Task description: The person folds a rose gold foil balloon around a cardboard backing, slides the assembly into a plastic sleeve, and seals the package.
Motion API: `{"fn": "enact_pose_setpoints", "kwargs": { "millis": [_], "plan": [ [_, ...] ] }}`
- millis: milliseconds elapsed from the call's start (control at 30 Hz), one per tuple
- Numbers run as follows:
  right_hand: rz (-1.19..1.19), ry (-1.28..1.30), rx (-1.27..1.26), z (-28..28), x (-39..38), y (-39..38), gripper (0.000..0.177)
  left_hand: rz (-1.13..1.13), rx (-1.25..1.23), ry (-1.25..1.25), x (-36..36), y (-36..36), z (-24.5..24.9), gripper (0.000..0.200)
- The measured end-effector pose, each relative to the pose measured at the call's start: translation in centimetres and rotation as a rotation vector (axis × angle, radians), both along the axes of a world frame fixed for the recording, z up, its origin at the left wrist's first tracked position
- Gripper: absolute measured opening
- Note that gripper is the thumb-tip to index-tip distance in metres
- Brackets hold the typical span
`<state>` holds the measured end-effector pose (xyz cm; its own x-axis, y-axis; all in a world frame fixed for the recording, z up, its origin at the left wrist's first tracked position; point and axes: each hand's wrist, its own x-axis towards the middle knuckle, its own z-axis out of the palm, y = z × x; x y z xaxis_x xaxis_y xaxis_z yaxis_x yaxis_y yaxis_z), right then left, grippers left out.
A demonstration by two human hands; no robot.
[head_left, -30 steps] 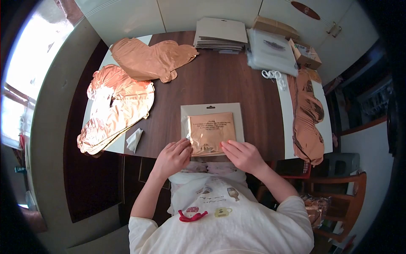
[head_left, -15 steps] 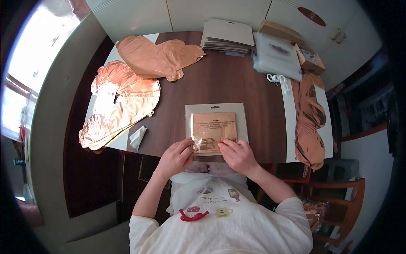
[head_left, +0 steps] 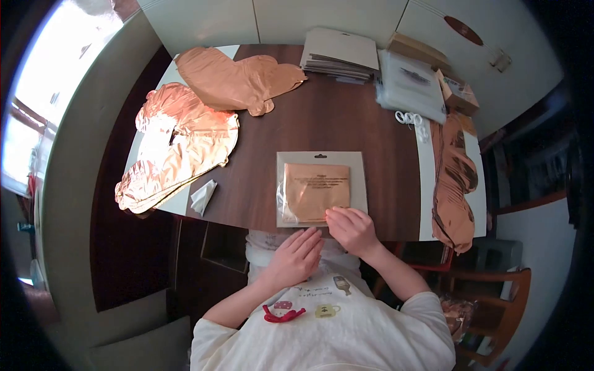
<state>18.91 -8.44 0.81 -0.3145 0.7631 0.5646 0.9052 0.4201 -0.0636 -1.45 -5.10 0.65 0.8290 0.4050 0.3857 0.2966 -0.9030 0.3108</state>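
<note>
A folded rose-gold foil balloon (head_left: 322, 193) with printed text lies on a grey backing card (head_left: 359, 179) in a clear, glossy plastic sleeve at the table's front edge. My right hand (head_left: 352, 232) is closed, its fingertips pinched at the lower right part of this balloon package; exactly which layer they grip is hidden. Just below the package, in front of my shirt, is my left hand (head_left: 298, 255). Its fingers are stretched out side by side and hold nothing, with the tips near the card's lower edge.
Unfolded foil balloons (head_left: 185, 148) cover the table's left side, beside a crumpled white tissue (head_left: 203, 196). At the back stand a stack of cards (head_left: 340, 52), clear plastic sleeves (head_left: 411, 83) and a small cardboard box (head_left: 456, 93). White ribbon loops (head_left: 408, 117) and another foil balloon (head_left: 455, 185) lie right.
My left hand has left the package's lower left corner and moved down and right, its fingers straightening. My right hand stays at the lower right part. The view has shifted slightly.
</note>
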Motion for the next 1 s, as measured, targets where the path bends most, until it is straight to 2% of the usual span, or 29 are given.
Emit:
{"fn": "enact_pose_setpoints", "kwargs": {
  "millis": [133,333,367,467,767,867,1000],
  "plan": [
    [0.000,0.023,0.004,0.1,0.1,0.1,0.016,0.145,-0.046,0.069,1.1,0.2,-0.4,0.063],
    [0.008,0.056,-0.003,0.2,0.1,0.3,0.014,0.296,-0.046,0.259,2.6,1.3,-0.2,0.085],
    [0.002,0.057,0.005,0.0,0.0,0.3,0.014,0.323,0.028,0.210,3.0,1.7,-0.5,0.089],
    [0.004,0.097,-0.009,0.2,-0.1,0.4,0.016,0.319,-0.033,0.212,3.6,2.7,-0.9,0.090],
    [-0.009,0.110,-0.025,0.4,0.2,1.1,0.012,0.211,-0.271,0.439,5.3,5.7,0.7,0.086],
    [-0.021,0.152,-0.046,1.0,0.2,1.1,0.016,0.206,0.011,0.148,5.5,6.2,-1.5,0.091],
    [-0.032,0.155,-0.046,1.2,0.3,1.3,0.016,0.233,-0.071,0.145,5.9,6.6,-2.8,0.093]
  ]
}}
